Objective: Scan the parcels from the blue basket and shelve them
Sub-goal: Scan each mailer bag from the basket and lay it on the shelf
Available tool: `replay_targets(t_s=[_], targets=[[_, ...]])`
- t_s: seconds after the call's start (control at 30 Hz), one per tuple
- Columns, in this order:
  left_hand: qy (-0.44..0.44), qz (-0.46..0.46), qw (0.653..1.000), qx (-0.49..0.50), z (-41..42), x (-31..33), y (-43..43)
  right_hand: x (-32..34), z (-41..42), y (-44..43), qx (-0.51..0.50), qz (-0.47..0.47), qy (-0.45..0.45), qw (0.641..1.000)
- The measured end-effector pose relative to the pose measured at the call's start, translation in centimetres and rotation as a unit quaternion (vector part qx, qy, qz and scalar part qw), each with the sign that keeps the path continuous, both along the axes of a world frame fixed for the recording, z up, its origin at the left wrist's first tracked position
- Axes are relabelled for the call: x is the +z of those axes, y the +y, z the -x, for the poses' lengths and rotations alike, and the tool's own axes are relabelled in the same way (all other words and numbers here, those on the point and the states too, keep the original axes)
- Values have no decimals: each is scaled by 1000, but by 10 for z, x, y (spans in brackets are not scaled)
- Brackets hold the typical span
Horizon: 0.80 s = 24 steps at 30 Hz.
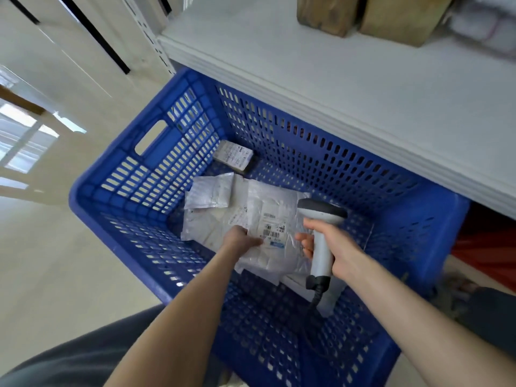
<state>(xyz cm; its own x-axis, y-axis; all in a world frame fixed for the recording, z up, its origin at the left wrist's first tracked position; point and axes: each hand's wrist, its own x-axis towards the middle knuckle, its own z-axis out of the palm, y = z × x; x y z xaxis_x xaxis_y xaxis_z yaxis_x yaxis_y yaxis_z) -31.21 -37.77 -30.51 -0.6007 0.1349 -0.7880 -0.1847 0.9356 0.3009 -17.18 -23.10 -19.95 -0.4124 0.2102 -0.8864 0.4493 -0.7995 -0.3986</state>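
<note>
The blue basket (117, 174) stands on the floor under a white shelf (349, 88). Inside lies a large white plastic mailer (268, 216) with a barcode label facing up. My left hand (241, 238) reaches down and grips the mailer at its label's left edge. My right hand (332, 247) holds a grey handheld barcode scanner (321, 219) just right of the label, its head above the mailer. A smaller white bubble mailer (210, 191) lies at the far left, and a small dark box with a white label (234, 156) sits in the basket's far corner.
Two brown cardboard parcels (326, 12) (405, 18) and a white wrapped parcel (488, 23) stand on the shelf above. The scanner's cable (315, 300) trails down over the basket's near wall. Pale floor lies to the left; something red (488, 247) shows under the shelf at right.
</note>
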Motion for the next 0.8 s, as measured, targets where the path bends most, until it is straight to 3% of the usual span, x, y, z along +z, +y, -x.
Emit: replay_targets(t_s=[0.17, 0.37, 0.57, 0.8], targets=[[11, -134, 988, 70, -2, 65, 5, 55, -23, -7, -12, -46, 28, 998], [-39, -267, 950, 155, -16, 139, -9, 122, -69, -45, 13, -162, 54, 985], [-24, -339, 925, 168, -50, 186, -23, 163, -110, -75, 42, -270, 79, 959], [-2, -378, 910, 170, -91, 216, -25, 188, -147, -94, 53, -292, 88, 951]])
